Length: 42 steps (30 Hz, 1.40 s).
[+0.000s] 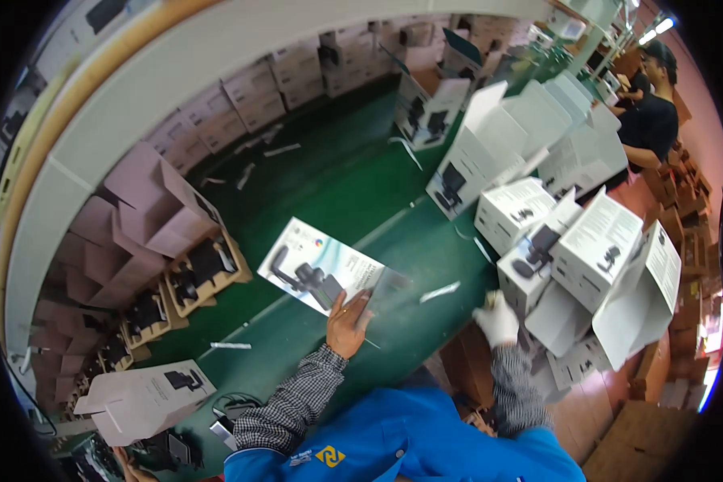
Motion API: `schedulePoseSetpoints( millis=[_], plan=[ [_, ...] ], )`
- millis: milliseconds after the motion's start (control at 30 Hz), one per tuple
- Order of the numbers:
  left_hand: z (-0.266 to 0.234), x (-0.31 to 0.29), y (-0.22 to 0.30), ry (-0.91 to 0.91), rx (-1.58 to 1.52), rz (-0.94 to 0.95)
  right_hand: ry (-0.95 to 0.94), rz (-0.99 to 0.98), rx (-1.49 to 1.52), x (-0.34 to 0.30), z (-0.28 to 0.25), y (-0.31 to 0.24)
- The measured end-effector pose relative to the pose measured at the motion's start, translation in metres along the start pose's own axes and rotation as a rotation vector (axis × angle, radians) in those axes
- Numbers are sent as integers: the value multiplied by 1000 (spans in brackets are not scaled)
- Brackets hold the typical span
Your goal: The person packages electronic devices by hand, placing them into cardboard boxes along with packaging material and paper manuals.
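Observation:
A white printed box (pixel 301 269), with a picture of a black device on its face, lies tilted over the green work surface. My bare left hand (pixel 349 323) has its thumb and fingers closed at the box's near edge; the box's right end is smeared by motion. My right hand (pixel 497 320), in a white glove, is beside the stacked white boxes at the right. Its fingers are curled in, and whatever they may hold is hidden. Closest to it is an upright white box (pixel 525 269) with a dark device printed on it.
Open white cartons (pixel 478 149) stand at the far right. Brown trays with black parts (pixel 205 273) line the left, beside open boxes. A white box (pixel 149 400) lies at the near left. Paper strips (pixel 440 292) litter the green surface (pixel 321 173). A co-worker (pixel 649 120) stands at the upper right.

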<state>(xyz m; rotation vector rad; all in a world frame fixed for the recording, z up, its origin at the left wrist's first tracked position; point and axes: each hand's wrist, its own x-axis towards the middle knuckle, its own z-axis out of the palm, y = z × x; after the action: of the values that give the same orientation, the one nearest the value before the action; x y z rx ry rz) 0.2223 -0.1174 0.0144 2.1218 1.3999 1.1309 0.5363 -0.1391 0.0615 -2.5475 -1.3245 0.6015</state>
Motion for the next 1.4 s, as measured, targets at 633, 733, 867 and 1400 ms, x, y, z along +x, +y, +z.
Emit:
schedulePoseSetpoints(
  millis=[633, 733, 867, 1400],
  plan=[
    [41, 316, -148, 864, -1054, -857, 66, -41, 963, -91, 61, 12],
    [30, 299, -114, 565, -898, -612, -38, -56, 946, -83, 59, 9],
    [0, 234, -104, 360, -913, -527, -200, -45, 1050, -77, 68, -31],
    [-96, -11, -206, 1060, -1044, -1413, -636, -9, 1024, -103, 120, -89]
  ],
)
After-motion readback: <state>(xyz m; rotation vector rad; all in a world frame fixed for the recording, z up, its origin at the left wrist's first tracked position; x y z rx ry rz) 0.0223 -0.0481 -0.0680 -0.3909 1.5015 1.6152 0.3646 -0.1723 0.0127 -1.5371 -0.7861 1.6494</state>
